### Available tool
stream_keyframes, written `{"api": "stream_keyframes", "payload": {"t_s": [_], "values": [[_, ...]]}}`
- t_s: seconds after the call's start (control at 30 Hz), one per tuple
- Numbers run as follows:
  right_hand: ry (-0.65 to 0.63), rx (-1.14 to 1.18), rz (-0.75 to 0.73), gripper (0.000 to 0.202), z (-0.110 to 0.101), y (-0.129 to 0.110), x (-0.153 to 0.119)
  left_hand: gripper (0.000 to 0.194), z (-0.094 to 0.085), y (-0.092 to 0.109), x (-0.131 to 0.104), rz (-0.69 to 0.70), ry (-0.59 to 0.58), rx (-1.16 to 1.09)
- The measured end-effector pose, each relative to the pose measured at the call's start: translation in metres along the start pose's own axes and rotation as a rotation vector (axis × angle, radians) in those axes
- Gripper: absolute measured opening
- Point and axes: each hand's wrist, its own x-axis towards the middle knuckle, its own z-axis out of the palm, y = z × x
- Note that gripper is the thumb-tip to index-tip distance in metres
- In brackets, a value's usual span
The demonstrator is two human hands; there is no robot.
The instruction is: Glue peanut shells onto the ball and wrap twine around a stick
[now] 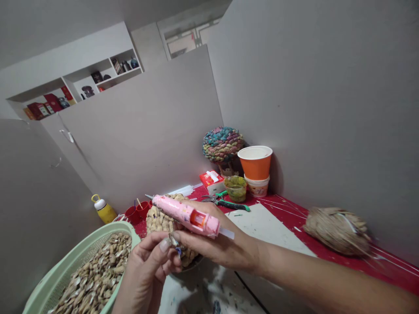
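the right hand [234,246] is wrapped around a pink glue gun [173,211], held over the near side of the table [290,224]. the left hand [140,270] pinches a small pale scrap [173,240] beside the shell-covered ball [159,220]. i'd guess the gun is light and stiff, hot at the nozzle, so best gripped by its body; the scrap looks thin, maybe brittle, one for fingertips at its edge.

i count one gun, one such ball, one green basket [124,226] of shells [101,266] past counting, two red cups [132,215], one yellow bottle [106,213]. one colourful ball [222,144] stands at the far corner, one twine bundle [335,231] by the right edge.
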Motion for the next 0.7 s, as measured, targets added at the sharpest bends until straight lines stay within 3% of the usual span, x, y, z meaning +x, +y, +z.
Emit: {"api": "stream_keyframes", "payload": {"t_s": [0.13,0.33,0.47,0.7], "values": [[0.012,0.069,0.067,0.023,0.0007,0.0024,0.0,0.025,0.0014,-0.0011,-0.0012,-0.022,0.007,-0.064],[-0.008,0.257,0.248,0.005,-0.0031,0.0028,0.0025,0.03,0.0083,0.0046,-0.005,-0.089,-0.001,-0.168],[-0.082,0.365,0.265,0.003,-0.004,0.0019,0.0037,0.027,0.0072,0.0033,-0.0042,-0.097,-0.042,-0.161],[-0.133,0.355,0.223,0.015,-0.0027,0.0012,0.0069,0.026,0.0037,-0.0029,-0.002,-0.094,-0.084,-0.135]]}}
